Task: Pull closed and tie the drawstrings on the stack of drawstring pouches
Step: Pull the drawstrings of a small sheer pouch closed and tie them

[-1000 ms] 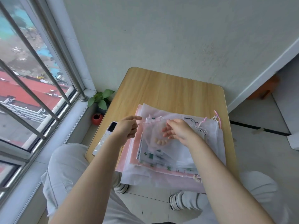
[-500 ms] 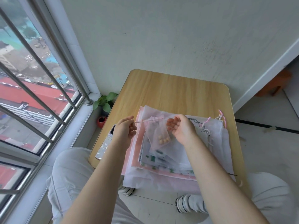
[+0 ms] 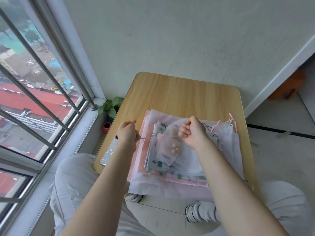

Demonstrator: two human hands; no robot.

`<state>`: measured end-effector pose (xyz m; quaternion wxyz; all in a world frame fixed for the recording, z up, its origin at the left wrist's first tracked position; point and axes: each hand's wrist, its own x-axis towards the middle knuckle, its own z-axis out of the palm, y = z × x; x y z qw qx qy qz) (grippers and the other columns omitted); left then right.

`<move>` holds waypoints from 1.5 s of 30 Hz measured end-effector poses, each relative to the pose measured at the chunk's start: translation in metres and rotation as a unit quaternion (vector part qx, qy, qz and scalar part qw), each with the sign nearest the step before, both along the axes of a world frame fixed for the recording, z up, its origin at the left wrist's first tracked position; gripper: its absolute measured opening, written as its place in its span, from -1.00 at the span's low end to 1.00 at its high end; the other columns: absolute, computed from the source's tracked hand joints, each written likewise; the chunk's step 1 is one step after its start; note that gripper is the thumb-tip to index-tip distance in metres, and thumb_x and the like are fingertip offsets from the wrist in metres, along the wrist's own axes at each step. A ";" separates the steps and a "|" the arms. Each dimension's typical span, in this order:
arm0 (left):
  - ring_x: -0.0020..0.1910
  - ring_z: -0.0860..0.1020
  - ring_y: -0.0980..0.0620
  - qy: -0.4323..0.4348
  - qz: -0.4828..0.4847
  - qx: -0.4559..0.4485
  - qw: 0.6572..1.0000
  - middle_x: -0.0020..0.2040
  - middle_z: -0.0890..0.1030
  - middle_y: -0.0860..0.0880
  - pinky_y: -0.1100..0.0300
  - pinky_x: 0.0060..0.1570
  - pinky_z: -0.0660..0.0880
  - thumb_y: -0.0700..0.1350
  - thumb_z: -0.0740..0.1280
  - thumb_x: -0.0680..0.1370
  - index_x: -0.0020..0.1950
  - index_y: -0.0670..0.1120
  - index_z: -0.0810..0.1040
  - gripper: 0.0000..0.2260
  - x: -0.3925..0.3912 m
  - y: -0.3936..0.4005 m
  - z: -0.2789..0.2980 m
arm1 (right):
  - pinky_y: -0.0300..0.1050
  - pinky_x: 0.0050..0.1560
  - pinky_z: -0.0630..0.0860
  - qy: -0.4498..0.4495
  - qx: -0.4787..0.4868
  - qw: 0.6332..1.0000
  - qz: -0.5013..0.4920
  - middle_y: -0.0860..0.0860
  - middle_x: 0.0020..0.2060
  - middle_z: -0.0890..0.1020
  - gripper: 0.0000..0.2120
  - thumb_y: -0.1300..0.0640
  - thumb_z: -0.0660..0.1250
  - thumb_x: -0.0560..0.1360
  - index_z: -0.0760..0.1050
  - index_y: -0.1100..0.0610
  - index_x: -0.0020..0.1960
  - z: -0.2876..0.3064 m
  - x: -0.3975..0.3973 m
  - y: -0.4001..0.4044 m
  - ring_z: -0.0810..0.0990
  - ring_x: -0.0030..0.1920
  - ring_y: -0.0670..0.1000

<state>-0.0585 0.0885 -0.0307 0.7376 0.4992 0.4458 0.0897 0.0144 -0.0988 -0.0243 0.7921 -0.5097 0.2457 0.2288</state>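
Fingers of both hands are curled into loose fists round the thin pale drawstring [image 3: 146,138], the left hand [image 3: 127,133] gripping its left end and the right hand [image 3: 193,132] its right end; half a second ago the two hands were more open and closer in, and now they have drawn apart so the cord runs taut between them. That pull has gathered the mouth of the small sheer pink organza pouch [image 3: 166,149] into a puckered neck, so closing looks done and the knot remains, though whether one is begun at the neck is too fine to tell. Small beige rounded pieces show through its gauzy weave. It hangs just above the flat stack of larger translucent white and pink drawstring pouches [image 3: 221,154], soft and crinkled, on the near half of the light wooden table with rounded corners [image 3: 179,92]
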 end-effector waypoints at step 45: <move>-0.44 0.46 0.13 -0.035 -0.236 -0.080 0.968 -0.34 0.53 0.03 0.25 -0.26 0.36 -0.18 0.27 0.61 -0.13 -0.10 0.52 -0.87 0.013 -0.025 -0.001 | -0.28 -0.47 0.34 -0.159 -0.254 0.825 0.479 0.05 -0.29 0.49 -0.81 0.28 0.44 0.44 0.46 0.11 -0.04 0.019 -0.013 -0.014 0.37 -0.45 -0.08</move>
